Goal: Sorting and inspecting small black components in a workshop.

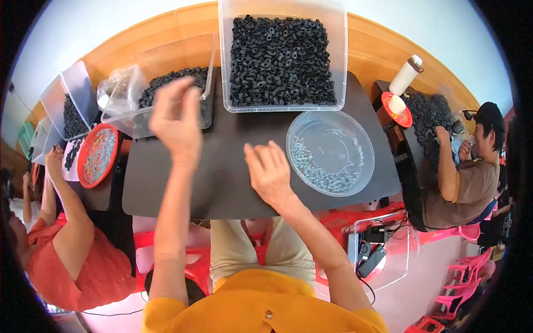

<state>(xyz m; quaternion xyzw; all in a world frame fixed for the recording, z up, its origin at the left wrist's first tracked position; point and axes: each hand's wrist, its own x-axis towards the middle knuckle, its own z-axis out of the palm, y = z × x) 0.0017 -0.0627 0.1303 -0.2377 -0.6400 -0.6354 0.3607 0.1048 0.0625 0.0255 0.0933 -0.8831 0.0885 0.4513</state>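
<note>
My left hand (176, 123) is raised over the near side of a clear bin (145, 126) that holds small black plastic parts (169, 83). It is blurred by motion, with thumb and fingers apart and nothing visible between them. My right hand (270, 173) is low over the dark table (222, 191), its fingers curled and close together. Whatever they hold, if anything, is hidden beneath them. Just right of that hand, a round clear tray (332, 149) contains many small shiny metal pieces (333, 180). Behind it stands a big clear bin (226, 83) full of black plastic parts (280, 61).
At the left, a co-worker in red (78, 266) sits near an orange-red tray (83, 158) of metal pieces. Another co-worker (461, 183) handles black parts at the right table, beside a white bottle (405, 75). A clear box (355, 250) with black adapters (372, 261) is below the table's right edge.
</note>
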